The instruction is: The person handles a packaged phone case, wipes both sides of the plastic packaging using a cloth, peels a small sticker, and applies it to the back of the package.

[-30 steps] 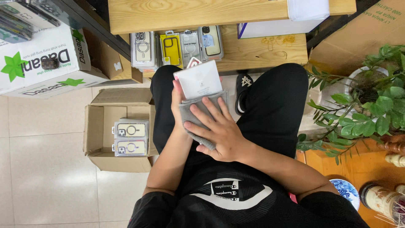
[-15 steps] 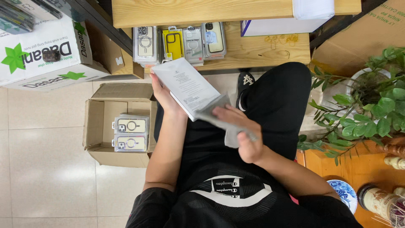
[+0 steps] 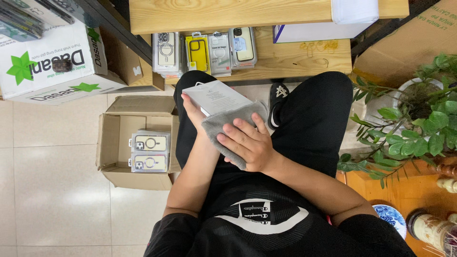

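Pale floor tiles point(image 3: 52, 190) spread out below a seated person in black clothes, with a low wooden shelf point(image 3: 295, 59) ahead of the knees. The left hand point(image 3: 194, 112) grips a flat white package point(image 3: 216, 97) from underneath, fingers curled round its near edge, holding it tilted above the lap. The right hand point(image 3: 250, 143) lies flat with fingers spread, pressing a grey cloth point(image 3: 223, 126) against the package's lower end. On the shelf, a row of packaged phone cases point(image 3: 204, 51) stands side by side. To the left on the floor sits an open cardboard box point(image 3: 114, 143) with two more packaged cases point(image 3: 150, 151) lying inside. A leafy potted plant point(image 3: 419, 123) stands to the right.
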